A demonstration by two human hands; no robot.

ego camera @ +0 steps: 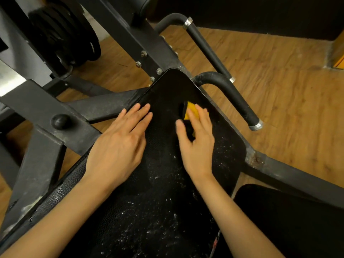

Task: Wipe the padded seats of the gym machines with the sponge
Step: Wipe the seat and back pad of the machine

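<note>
Two hands work on one padded seat (163, 101), a black pad whose long axis runs from the person away toward the machine frame (130, 40). Leftmost, the left hand (119, 144) lies flat with straight fingers on the pad's left edge, gripping nothing. Right of it, the right hand (197, 140) presses the yellow sponge (189, 109) onto the pad; the sponge sits under its fingertips, toward the far end. White specks dot the near part, so I judge the wiping must come back toward the person.
</note>
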